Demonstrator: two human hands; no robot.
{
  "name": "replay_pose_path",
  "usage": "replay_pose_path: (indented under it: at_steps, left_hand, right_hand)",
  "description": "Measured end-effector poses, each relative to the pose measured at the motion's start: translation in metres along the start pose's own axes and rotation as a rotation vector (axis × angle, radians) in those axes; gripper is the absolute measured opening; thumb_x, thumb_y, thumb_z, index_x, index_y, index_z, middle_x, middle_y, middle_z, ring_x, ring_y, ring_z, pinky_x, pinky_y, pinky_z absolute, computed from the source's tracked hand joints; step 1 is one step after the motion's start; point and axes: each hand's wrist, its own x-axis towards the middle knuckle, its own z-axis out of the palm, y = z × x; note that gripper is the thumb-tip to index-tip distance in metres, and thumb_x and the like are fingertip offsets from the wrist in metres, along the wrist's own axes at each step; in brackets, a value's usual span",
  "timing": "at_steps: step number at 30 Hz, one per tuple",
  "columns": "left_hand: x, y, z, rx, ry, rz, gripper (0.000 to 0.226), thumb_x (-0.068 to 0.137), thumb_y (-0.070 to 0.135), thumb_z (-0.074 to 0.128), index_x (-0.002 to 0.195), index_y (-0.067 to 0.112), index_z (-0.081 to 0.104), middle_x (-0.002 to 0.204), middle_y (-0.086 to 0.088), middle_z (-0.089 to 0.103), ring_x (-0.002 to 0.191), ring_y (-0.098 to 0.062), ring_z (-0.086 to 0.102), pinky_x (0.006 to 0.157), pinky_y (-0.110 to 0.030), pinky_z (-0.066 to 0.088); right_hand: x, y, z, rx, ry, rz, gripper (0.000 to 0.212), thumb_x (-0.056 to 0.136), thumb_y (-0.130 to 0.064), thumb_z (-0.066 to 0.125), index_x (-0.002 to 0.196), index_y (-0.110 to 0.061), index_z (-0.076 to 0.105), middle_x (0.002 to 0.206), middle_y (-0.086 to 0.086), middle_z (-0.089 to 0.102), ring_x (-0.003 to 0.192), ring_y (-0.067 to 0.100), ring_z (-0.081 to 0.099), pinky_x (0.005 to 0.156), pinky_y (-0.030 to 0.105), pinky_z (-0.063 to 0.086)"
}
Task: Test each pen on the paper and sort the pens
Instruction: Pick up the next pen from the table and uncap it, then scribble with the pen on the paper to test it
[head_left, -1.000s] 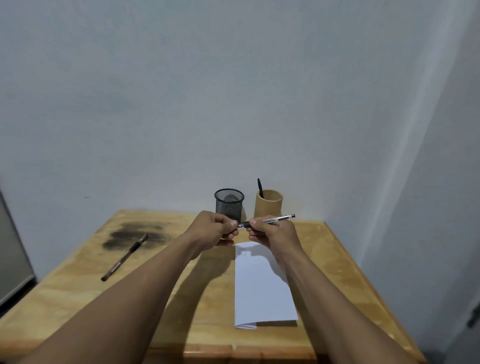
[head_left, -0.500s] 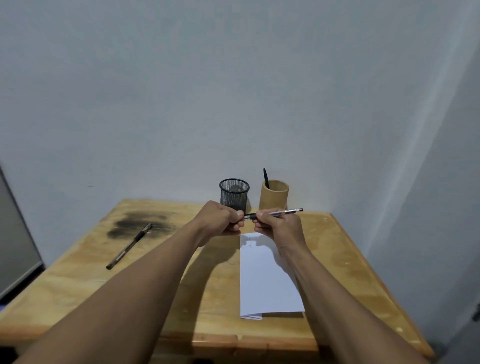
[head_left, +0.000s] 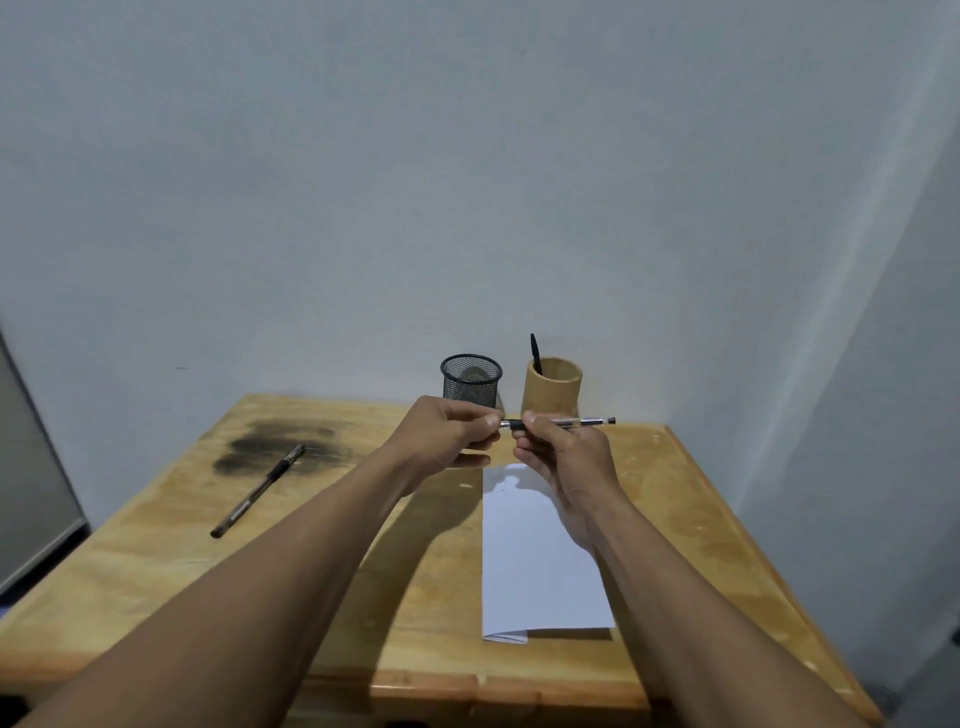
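A slim pen (head_left: 576, 422) with a clear barrel is held level above the far end of the white folded paper (head_left: 535, 571). My right hand (head_left: 563, 460) grips it around the dark grip section. My left hand (head_left: 441, 434) pinches its left end, which is hidden between finger and thumb. A second dark pen (head_left: 257, 490) lies on the table at the left. Behind my hands stand a black mesh cup (head_left: 471, 384) and a bamboo cup (head_left: 551, 392), which holds one black pen (head_left: 535, 353). Faint scribbles mark the paper's far end.
The wooden table (head_left: 156, 561) stands in a corner between white walls. A dark smudge (head_left: 270, 447) stains its far left part under the lying pen's tip. A grey panel (head_left: 26, 467) stands past the left edge.
Both hands keep hold of the pen and have barely moved over the paper. A short silver and black stretch of the pen now shows between them.
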Motion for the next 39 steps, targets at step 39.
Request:
replay_pose_path:
  at_steps: [39]
  left_hand:
    - [0.044,-0.063,0.003,0.870,0.362,0.024,0.019,0.087,0.045,0.069,0.104,0.038,0.077,0.114,0.008,0.073,0.115,-0.021,0.057,0.099,-0.044,0.042]
  right_hand:
    - [-0.009,0.016,-0.025,-0.524,-0.128,-0.022,0.011,0.095,-0.005,0.066,0.089,0.001,0.073,0.081,0.023,0.075,0.065,0.022,0.071,0.065,0.029,0.063]
